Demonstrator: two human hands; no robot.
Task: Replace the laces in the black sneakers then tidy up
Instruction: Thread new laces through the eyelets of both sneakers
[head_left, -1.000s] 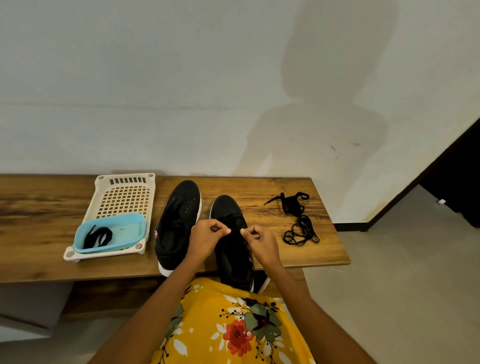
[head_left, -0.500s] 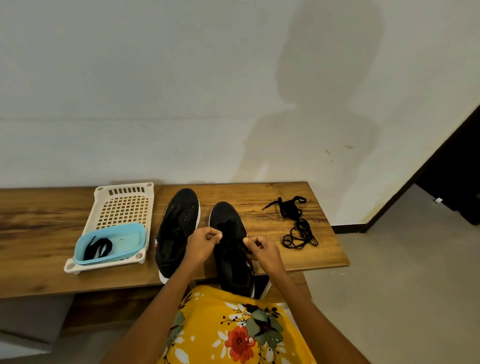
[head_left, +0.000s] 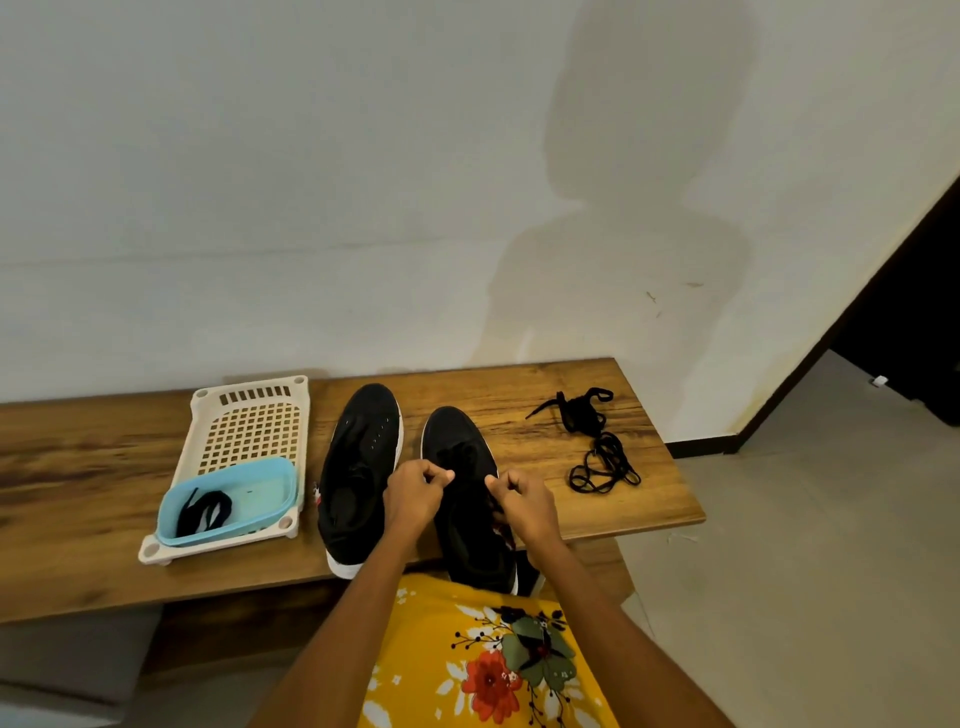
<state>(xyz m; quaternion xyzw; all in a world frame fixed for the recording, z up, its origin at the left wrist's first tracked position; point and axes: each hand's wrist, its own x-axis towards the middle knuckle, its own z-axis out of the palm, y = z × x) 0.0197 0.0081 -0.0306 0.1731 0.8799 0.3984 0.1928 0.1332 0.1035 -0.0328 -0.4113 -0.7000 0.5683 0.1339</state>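
Hands (head_left: 467, 499) closer together; black lace (head_left: 202, 512) in blue tub (head_left: 270, 486).

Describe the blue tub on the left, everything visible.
The blue tub is a shallow, light blue oval container, plastic by its look, upright and open-topped. It sits at the near end of the white perforated tray on the wooden bench, left of the left sneaker. A coiled black lace lies inside at its left end; the rest of its floor is bare. Neither hand touches it.

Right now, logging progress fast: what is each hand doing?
Left hand: fingers pinched shut, apparently on a lace of the right sneaker.
Right hand: likewise.
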